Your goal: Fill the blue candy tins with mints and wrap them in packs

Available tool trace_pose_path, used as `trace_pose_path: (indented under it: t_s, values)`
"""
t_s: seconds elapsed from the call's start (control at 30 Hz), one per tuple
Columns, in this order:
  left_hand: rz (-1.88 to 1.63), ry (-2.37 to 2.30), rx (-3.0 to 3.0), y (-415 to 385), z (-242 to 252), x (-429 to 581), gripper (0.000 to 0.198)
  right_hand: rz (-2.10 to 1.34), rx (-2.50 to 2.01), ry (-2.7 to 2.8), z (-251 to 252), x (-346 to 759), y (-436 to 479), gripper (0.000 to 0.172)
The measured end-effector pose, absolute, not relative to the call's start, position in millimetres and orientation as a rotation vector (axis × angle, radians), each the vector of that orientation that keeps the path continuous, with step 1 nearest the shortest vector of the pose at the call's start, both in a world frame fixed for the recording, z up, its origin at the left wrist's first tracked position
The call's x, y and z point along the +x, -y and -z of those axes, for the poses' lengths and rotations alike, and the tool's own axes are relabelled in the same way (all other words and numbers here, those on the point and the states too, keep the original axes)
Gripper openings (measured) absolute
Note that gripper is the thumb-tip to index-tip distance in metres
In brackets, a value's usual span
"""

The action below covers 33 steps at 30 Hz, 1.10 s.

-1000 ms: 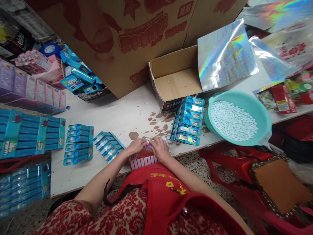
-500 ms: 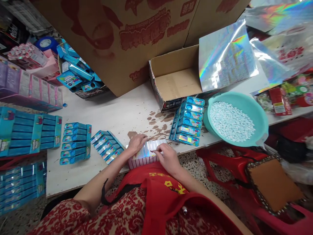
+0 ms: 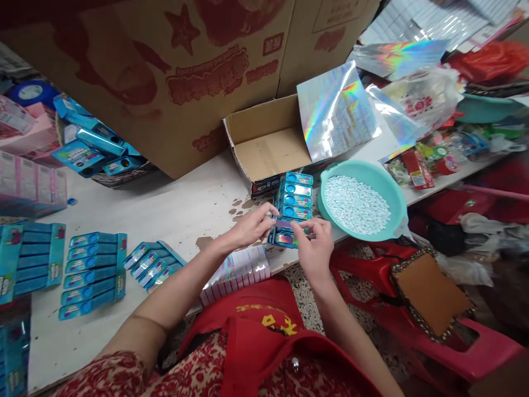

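A row of blue candy boxes (image 3: pixel 298 200) stands at the table's front, right of centre. Over its near part, a narrow shiny purplish sticker (image 3: pixel 283 223) stretches between my hands. My right hand (image 3: pixel 316 245) pinches the sticker's right end between thumb and fingers. At its left end, the fingertips of my left hand (image 3: pixel 257 225) close on it, the index finger reaching over the boxes. Whether the sticker touches the box below, I cannot tell. A silvery holographic sheet of stickers (image 3: pixel 239 267) lies on a stack with pink-striped edges, by the table's front edge.
A turquoise basin (image 3: pixel 399 193) of small pale candies stands to the right. Behind is an open cardboard tray (image 3: pixel 268 154) beneath a large carton (image 3: pixel 231 33). More blue box rows (image 3: pixel 93 273) stand at left. A red stool (image 3: pixel 372 259) is beside the table.
Both hands have moved from the sticker sheet rightward to the blue box row, now with a sticker between them. The view has shifted to the right.
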<state>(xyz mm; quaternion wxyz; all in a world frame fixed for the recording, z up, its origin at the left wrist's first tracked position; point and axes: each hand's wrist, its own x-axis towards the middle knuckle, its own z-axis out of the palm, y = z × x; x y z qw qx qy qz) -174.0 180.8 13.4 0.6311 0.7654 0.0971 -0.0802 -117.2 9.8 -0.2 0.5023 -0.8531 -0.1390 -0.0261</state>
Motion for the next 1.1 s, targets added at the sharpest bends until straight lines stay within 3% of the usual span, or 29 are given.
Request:
trace_pose_path:
  t_s: [0.27,0.43,0.57,0.63,0.7,0.93,1.1]
  values:
    - [0.221,-0.215,1.699,-185,19,-120,0.008,0.065,-2.148,0.241,29,-65,-21,0.014]
    - [0.162,-0.509,1.891,-171,36,-127,0.018,-0.092,-2.035,0.002,33,-60,-17,0.039]
    - [-0.082,-0.466,1.970,-143,45,-148,0.048,-0.165,-2.021,0.021,36,-54,-17,0.047]
    - [0.008,-0.329,1.992,-136,50,-162,0.067,-0.176,-2.067,0.036,37,-51,-16,0.045]
    - [0.171,-0.297,2.043,-145,58,-178,0.072,-0.184,-2.072,0.047,34,-51,-12,0.038]
    - [0.692,-0.726,2.169,-236,93,-266,0.041,0.370,-1.991,0.543,-2,-128,9,0.016]
    - [0.739,-0.688,2.070,-234,113,-305,0.023,-0.150,-1.876,1.117,39,-183,-18,0.009]
